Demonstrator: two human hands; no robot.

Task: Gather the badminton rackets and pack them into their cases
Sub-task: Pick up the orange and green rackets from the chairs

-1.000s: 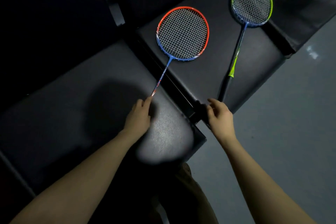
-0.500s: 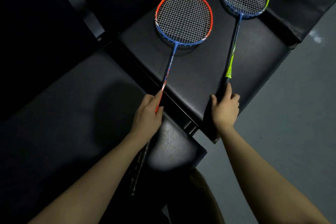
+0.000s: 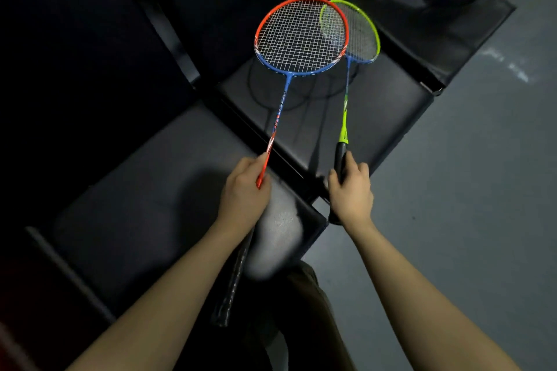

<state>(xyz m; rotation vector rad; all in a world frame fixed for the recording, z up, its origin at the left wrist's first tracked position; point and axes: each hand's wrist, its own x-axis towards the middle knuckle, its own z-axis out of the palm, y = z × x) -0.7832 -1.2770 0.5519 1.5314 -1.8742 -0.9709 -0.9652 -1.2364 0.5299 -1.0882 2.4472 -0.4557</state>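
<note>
1. Orange-and-blue racket point(image 3: 301, 36): held by the left hand point(image 3: 244, 196), fingers curled round the shaft just above the grip. Its black grip runs back under the wrist toward the person. Long axis runs from the hand up and slightly right; head points away, raised over the black seat point(image 3: 376, 117).
2. Green racket point(image 3: 358, 30): held by the right hand point(image 3: 351, 190), fingers wrapped round the black grip, thumb along it. Long axis runs nearly straight away from the person; head points away.
3. Relation: the two heads overlap, orange frame in front of green; shafts converge toward the heads while the hands sit well apart. Both appear lifted, judging by shadows on the seat.
4. Cases: none identifiable; dark shapes at upper right are too dim to tell.
5. Judgement: gathering is done; packing is not yet begun, either hand equally placed.
</note>
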